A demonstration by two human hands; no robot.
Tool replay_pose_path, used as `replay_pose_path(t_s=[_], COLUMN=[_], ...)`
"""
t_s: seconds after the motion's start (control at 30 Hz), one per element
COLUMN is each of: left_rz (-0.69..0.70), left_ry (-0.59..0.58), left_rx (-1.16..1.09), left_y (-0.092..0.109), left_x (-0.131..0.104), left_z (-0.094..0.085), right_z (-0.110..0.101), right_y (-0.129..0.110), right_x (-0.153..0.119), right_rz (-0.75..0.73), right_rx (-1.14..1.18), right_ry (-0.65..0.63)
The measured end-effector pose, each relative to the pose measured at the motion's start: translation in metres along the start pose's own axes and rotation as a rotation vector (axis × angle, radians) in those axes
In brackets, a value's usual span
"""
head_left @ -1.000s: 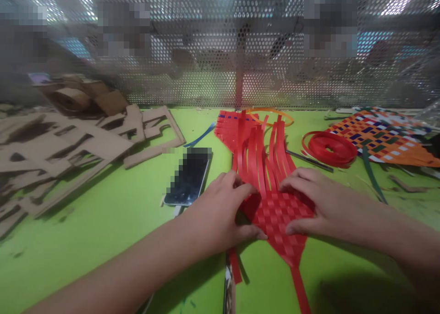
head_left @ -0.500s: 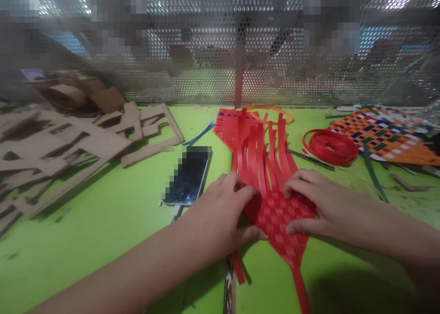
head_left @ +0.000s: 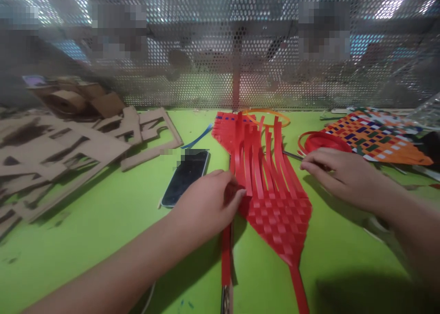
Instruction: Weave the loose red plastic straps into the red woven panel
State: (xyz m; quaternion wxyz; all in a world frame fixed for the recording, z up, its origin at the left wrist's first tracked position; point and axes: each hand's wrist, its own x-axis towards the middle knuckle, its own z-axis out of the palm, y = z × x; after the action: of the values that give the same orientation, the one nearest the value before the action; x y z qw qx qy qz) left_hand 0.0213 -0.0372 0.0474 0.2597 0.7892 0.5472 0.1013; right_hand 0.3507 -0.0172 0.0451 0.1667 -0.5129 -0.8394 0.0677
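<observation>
A red woven piece (head_left: pixel 280 217) of flat strips lies in front of me, its loose strips (head_left: pixel 252 160) rising toward the back and its tapered end pointing at me. My left hand (head_left: pixel 215 197) is closed at its left edge, thumb and forefinger pinching a red strip (head_left: pixel 226 254) whose tail hangs toward me. The exact grip is partly hidden by the fingers. Off the weave, my right hand (head_left: pixel 338 174) is over a thin dark stick (head_left: pixel 292 155), beside the red strip coil (head_left: pixel 319 141). Its fingers are loosely bent and seem to hold nothing.
Cardboard offcuts (head_left: pixel 68 153) are heaped at the left. A phone (head_left: pixel 185 179) lies beside my left hand. Behind are another red woven piece (head_left: pixel 223 128), an orange loop (head_left: pixel 285 119) and a perforated screen (head_left: pixel 206 75). A multicoloured woven piece (head_left: pixel 381 140) sits at the right.
My right hand has left the red weave and moved right and away from me, to the stick and coil. My left hand has shifted slightly left, with the strip's tail now straighter below it.
</observation>
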Motion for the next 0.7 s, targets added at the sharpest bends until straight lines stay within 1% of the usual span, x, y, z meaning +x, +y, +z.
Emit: replay_pose_path(t_s=[0.1, 0.2, 0.3, 0.4, 0.47, 0.57, 0.7], left_rz=[-0.008, -0.013, -0.029, -0.055, -0.061, -0.063, -0.050], left_ry=[0.001, -0.006, -0.039, -0.091, -0.140, -0.176, -0.150], left_rx=[-0.001, 0.013, 0.009, -0.015, -0.020, -0.028, -0.039], left_y=[-0.002, -0.002, 0.001, 0.006, 0.007, 0.005, -0.002], left_x=[0.001, 0.001, 0.001, 0.001, 0.000, 0.000, 0.001], left_z=[0.003, 0.003, -0.002, -0.009, -0.011, -0.010, -0.006], right_z=[0.004, 0.002, -0.004, -0.007, -0.006, -0.002, 0.001], right_y=[-0.003, -0.007, -0.009, -0.008, -0.008, -0.008, -0.007], right_x=[-0.001, -0.002, -0.004, -0.008, -0.010, -0.012, -0.012], right_rz=[-0.034, -0.026, 0.013, 0.050, 0.071, 0.092, 0.089], right_rx=[0.054, 0.110, 0.143, 0.158, 0.158, 0.138, 0.148], right_ry=[-0.094, -0.205, -0.317, -0.398, -0.435, -0.463, -0.478])
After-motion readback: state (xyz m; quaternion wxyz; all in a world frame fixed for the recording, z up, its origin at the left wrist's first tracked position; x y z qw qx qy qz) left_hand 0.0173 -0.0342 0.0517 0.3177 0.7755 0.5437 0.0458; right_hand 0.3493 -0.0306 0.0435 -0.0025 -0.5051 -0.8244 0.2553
